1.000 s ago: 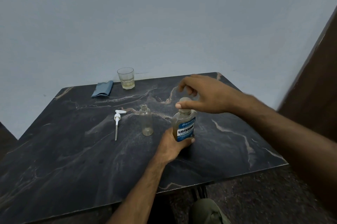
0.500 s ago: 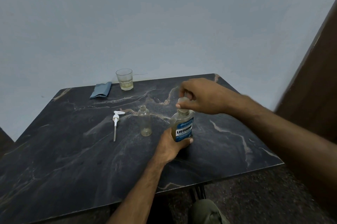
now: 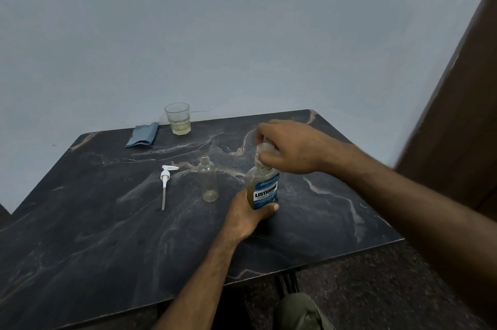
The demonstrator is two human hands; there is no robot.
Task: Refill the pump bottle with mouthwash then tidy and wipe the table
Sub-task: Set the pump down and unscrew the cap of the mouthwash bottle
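From the head camera, you have the mouthwash bottle (image 3: 265,188) standing on the dark marble table (image 3: 80,249), just right of the open, nearly empty pump bottle (image 3: 207,179); your left hand (image 3: 246,215) wraps its lower body with the thumb under the label, and your right hand (image 3: 289,147) curls over the cap (image 3: 265,148), gripping it. The mouthwash bottle looks mostly full, so expect some weight and smooth plastic sides that could slip; hold it low and firmly while you twist. The pump bottle looks light, clear and narrow-necked, likely easy to tip, so steady it round the middle when pouring. The pump head (image 3: 165,176) lies to its left, apart from it; a cloth (image 3: 142,135) and glass (image 3: 178,118) sit at the far edge
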